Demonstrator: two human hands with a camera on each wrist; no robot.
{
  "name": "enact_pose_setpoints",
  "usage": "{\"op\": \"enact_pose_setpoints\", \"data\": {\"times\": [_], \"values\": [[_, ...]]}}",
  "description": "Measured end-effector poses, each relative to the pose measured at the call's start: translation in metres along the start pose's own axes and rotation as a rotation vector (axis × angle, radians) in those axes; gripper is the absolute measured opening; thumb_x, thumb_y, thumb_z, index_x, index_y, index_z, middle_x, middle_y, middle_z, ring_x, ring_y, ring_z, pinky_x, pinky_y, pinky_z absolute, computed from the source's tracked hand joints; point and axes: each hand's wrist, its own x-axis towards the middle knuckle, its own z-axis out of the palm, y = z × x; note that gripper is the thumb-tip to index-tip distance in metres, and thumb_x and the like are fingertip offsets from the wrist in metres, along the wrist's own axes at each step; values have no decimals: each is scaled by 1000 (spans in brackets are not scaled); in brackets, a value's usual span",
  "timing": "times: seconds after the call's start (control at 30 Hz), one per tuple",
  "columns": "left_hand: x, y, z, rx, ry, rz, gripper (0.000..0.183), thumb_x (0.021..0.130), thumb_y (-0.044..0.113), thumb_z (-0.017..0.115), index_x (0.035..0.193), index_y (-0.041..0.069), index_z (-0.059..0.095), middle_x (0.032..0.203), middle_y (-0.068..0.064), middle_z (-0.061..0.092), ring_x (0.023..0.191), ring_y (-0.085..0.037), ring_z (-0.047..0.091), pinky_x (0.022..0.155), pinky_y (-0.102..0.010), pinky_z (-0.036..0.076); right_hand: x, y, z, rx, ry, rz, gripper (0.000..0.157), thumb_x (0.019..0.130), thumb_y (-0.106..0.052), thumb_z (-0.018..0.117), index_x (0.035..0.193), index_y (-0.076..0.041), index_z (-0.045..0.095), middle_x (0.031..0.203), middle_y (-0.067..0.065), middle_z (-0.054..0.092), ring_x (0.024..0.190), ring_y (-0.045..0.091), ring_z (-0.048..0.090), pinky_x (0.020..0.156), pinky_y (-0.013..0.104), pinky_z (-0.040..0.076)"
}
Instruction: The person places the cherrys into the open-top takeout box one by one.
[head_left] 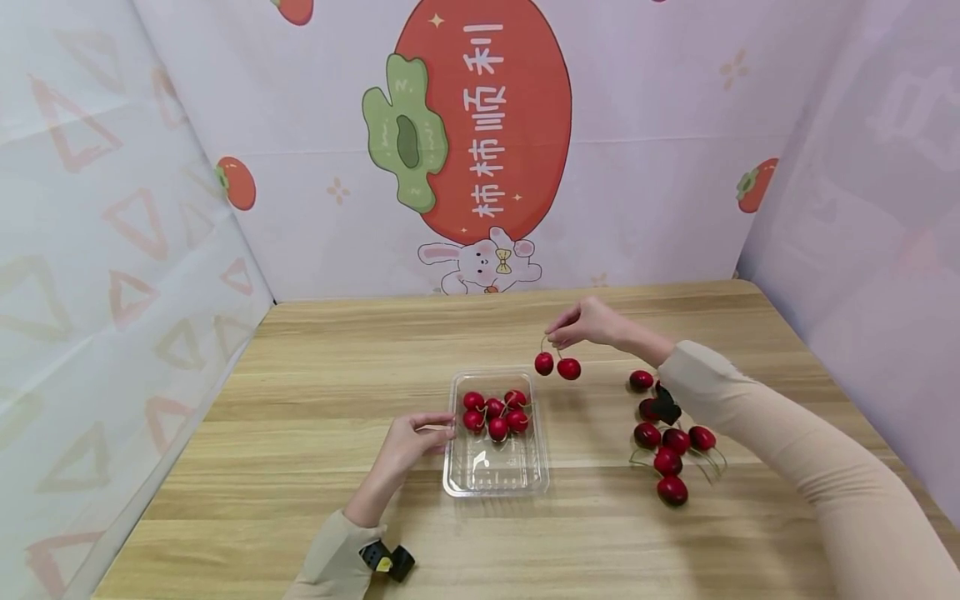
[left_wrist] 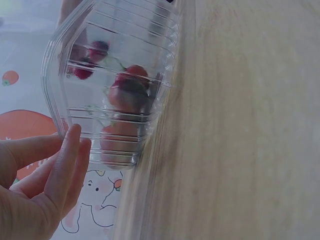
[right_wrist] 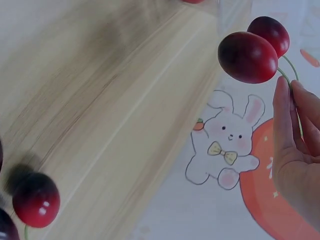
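Observation:
A clear plastic container [head_left: 495,479] sits on the table with several red cherries [head_left: 498,429] in its far half. At its left side, my left hand [head_left: 411,443] pinches the rim between thumb and fingers, also seen close up in the left wrist view. Beyond the container's far right corner, my right hand [head_left: 588,323] pinches two thin green stems. Two dark red cherries [right_wrist: 248,57] hang from those stems, above the table in the head view. Several loose cherries [head_left: 667,461] lie on the right of the table, some with stems, beside the right sleeve.
The wooden table [head_left: 337,358] ends at a printed cloth backdrop [head_left: 637,208] with a persimmon and a rabbit. Cloth walls rise on both sides. A black wrist camera [head_left: 386,561] sits by the left cuff, and another dark device [head_left: 663,406] overlaps the loose cherries.

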Motion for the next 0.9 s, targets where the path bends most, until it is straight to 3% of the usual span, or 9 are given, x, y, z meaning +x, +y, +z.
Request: {"op": "enact_pose_setpoints", "data": {"times": [0.13, 0.53, 0.9], "values": [[5, -7, -1, -17, 6, -3, 31, 77, -5, 62, 107, -11, 58, 106, -25, 59, 83, -20, 63, 72, -36, 55, 3, -5, 6, 29, -6, -8, 26, 81, -7, 63, 97, 13, 61, 85, 18, 66, 79, 29, 64, 72, 34, 55], [5, -6, -1, -6, 15, 1, 30, 77, -5, 62, 106, -10, 59, 104, -22, 61, 80, -19, 63, 71, -36, 55, 7, -19, 28, 98, -12, -22, 24, 79, -5, 65, 95, 13, 62, 80, 15, 67, 71, 22, 65, 70, 33, 56], [5, -7, -2, -18, 3, -1, 30, 77, -5, 62, 106, -10, 59, 103, -22, 61, 81, -20, 63, 71, -35, 55, 2, -25, 49, 146, -47, -41, 21, 80, -4, 63, 95, 12, 63, 92, 25, 63, 77, 31, 64, 74, 37, 55]]}}
